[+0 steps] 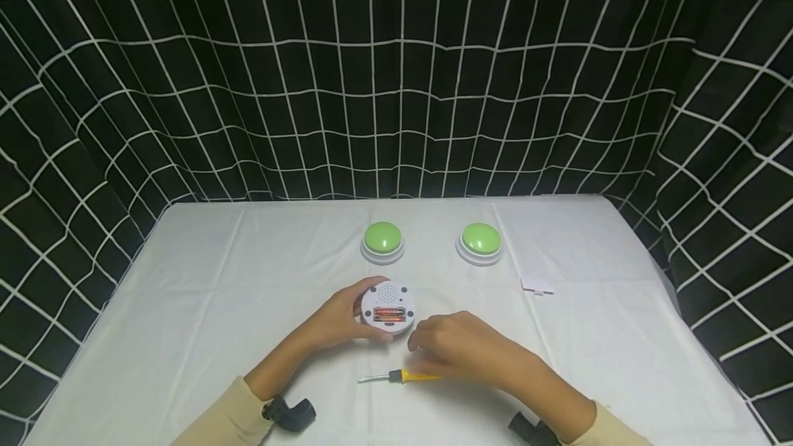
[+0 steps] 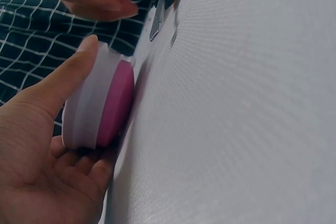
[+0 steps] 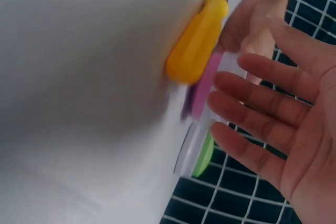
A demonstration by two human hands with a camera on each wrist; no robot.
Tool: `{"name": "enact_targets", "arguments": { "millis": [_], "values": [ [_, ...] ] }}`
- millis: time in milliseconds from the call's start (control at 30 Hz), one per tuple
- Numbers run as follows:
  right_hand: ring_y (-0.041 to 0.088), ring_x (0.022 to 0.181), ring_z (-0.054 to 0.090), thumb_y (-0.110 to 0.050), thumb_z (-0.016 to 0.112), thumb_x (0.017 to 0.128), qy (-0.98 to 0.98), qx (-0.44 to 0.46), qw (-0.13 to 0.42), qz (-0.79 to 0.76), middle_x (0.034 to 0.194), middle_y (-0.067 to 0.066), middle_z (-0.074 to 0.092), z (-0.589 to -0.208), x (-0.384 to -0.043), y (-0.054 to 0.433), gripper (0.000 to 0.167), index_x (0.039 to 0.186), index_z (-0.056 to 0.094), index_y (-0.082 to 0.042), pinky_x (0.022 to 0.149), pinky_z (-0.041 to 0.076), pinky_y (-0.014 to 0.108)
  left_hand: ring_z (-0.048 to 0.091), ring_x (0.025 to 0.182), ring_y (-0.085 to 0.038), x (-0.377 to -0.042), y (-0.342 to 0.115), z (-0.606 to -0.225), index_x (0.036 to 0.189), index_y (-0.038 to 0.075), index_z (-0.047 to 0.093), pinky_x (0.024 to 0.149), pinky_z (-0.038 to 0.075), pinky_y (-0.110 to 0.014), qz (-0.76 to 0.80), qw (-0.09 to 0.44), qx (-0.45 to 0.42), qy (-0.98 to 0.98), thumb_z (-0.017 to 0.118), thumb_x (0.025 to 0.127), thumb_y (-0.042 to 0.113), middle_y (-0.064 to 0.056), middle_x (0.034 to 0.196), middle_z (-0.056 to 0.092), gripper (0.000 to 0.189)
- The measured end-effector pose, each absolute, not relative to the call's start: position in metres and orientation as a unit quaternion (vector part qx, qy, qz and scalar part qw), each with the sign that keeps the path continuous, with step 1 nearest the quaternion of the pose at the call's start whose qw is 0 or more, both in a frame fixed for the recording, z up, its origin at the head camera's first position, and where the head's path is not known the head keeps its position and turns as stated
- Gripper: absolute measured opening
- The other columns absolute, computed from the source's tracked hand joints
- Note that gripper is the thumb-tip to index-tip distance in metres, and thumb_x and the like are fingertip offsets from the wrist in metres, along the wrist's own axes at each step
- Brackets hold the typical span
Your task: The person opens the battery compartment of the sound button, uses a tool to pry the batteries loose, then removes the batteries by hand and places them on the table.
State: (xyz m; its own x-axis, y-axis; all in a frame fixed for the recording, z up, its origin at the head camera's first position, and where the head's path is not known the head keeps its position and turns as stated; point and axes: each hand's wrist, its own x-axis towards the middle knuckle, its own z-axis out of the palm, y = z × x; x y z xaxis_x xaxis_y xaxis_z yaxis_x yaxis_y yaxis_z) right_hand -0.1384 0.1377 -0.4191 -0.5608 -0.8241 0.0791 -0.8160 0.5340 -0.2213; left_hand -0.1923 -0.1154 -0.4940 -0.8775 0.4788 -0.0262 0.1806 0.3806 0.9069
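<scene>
Over the table [image 1: 279, 253], L hand [image 1: 343, 315] grips upturned button [image 1: 387, 300] by its rim; R hand [image 1: 455, 346], empty, fingers loose, is near driver [image 1: 396, 376]. Prob. cover [image 1: 536, 285] lies off R; batts [image 1: 389, 314] exposed, so likely batt step, next calling for cover.

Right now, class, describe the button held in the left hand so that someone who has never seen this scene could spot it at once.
On the white-covered table, look near the middle, where the left hand grips a round white button. Its underside faces up, showing red batteries, and its dome is pink, unlike the two upright green-domed buttons beyond it.
</scene>
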Motion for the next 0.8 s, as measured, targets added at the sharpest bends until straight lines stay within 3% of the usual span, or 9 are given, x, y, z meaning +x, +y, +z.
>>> {"name": "enact_targets", "arguments": {
  "millis": [200,400,800],
  "values": [
    [-0.003,0.065,0.045,-0.034,0.083,0.084,0.875,-0.472,0.056,-0.088,0.079,-0.014,0.063,-0.421,-0.135,0.125,0.023,0.096,0.074,-0.017,0.061,0.047,0.018,0.049,0.139,-0.021,-0.193,-0.115,-0.494,0.153,0.015,0.043,0.118,0.038,-0.038,0.522,0.144,0.206,0.815,0.096,0.068,0.028,-0.004,0.148,0.054,0.101],
    [0.001,0.059,0.038,-0.039,0.087,0.077,0.880,-0.463,0.075,-0.068,0.065,-0.016,0.045,-0.426,-0.135,0.118,0.028,0.087,0.071,-0.019,0.054,0.037,0.018,0.049,0.139,-0.019,-0.192,-0.115,-0.495,0.152,0.016,0.044,0.118,0.037,-0.037,0.518,0.144,0.201,0.819,0.097,0.067,0.029,-0.003,0.148,0.054,0.101],
    [0.002,0.059,0.041,-0.028,0.086,0.080,0.884,-0.453,0.091,-0.068,0.064,-0.017,0.048,-0.434,-0.138,0.112,0.019,0.081,0.069,-0.022,0.056,0.040,0.019,0.049,0.138,-0.019,-0.192,-0.117,-0.495,0.152,0.017,0.043,0.118,0.037,-0.038,0.528,0.147,0.207,0.811,0.097,0.067,0.024,-0.002,0.147,0.055,0.101]
  ]
}}
